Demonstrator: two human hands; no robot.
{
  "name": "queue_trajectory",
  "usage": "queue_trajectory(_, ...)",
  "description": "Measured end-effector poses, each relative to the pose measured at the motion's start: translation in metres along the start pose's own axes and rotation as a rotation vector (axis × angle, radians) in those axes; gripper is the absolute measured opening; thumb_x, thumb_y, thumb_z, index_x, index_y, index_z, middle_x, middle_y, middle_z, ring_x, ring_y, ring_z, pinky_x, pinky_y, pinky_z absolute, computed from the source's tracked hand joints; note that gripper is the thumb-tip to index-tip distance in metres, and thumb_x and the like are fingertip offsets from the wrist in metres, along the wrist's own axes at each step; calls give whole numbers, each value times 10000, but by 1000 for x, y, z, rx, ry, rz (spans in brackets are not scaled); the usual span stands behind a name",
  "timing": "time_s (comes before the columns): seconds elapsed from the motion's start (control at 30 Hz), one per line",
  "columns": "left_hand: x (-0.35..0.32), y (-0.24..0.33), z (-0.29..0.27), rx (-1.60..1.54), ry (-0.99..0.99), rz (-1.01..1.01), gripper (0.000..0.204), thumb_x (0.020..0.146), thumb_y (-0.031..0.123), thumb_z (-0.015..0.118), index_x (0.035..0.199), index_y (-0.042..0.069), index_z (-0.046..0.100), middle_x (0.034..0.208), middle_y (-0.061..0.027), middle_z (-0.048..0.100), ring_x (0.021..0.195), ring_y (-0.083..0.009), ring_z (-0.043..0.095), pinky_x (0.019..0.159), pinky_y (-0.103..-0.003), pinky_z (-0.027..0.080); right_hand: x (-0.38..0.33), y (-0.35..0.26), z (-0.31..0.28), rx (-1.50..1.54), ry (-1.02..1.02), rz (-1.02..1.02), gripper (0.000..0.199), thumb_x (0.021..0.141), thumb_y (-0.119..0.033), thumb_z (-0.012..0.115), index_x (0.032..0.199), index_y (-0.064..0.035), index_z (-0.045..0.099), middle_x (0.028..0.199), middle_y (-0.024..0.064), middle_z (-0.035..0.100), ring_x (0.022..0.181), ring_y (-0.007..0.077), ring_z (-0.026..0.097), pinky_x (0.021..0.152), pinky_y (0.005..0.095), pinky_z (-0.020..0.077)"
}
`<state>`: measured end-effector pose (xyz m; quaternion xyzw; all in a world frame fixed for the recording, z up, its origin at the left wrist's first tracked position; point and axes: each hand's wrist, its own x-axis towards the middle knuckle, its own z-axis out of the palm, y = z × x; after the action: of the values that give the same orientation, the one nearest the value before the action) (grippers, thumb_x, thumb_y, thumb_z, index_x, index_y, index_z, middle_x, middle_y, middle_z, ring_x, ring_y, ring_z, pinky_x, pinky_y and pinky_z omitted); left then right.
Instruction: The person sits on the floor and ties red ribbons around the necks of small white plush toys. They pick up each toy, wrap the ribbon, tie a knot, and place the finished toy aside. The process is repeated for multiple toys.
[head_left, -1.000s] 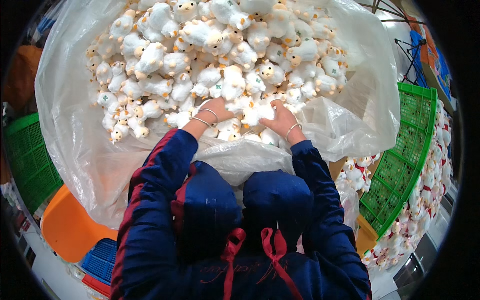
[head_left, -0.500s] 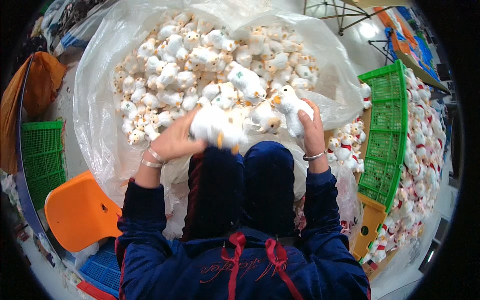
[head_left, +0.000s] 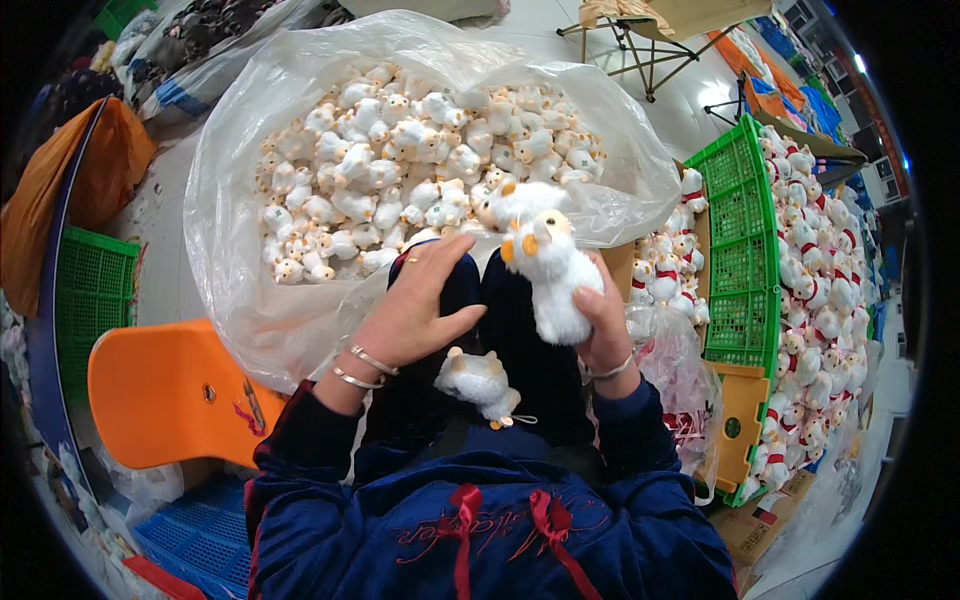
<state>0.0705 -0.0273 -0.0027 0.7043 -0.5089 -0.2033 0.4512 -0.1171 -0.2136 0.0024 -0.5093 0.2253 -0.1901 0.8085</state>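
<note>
- Head view: holds a white plush toy [head_left: 563, 295] in right hand [head_left: 604, 318], fingers closed around its body.
- Shows a second toy [head_left: 527, 199] touching it from behind; cannot tell how held.
- Extends left hand [head_left: 424, 303] at left knee [head_left: 459, 282], thumb and fingers spread wide.
- Rests a third toy [head_left: 477, 382] on the lap [head_left: 548, 385], between the forearms.
- Shows, ahead, a clear plastic bag [head_left: 218, 225] of white toys [head_left: 390, 170]; at right, a green crate [head_left: 742, 270].

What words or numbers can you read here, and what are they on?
Dark blue top: red curly writing, which I won't copy out.
Cardboard box: printing, too small to read.
White plush toys in the big plastic bag: some tiny green marks, too small to read.
</note>
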Motion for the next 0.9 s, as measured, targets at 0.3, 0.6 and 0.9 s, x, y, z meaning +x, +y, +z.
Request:
queue_trajectory(0.3,-12,-24,38,-197,-134,253,135,951,163,631,892,49,671,923,-95,683,890,-315,663,826,-425,472,-50,-12,7,-801,-393,-153,709,836,-354,827,1373,-24,503,1385,130,536,1296,272,531,1084,366,424)
queue_trajectory(0.6,-46,-21,63,-46,-136,206,102,901,153,686,982,90,692,1037,-66,703,1033,-299,655,980,-438,456,-125,-143,102,393,-669,-202,607,1015,-319,647,1568,-257,405,1489,119,512,1048,313,639,1154,636,315)
queue_trajectory(0.9,-43,-16,63,-90,-169,148,105,915,128,666,1012,89,677,1016,-72,678,1068,-307,620,1038,-438,421,-104,-133,89,557,-978,-268,213,1080,-300,500,1265,-219,569,783,32,600,518,181,576,1141,536,378)
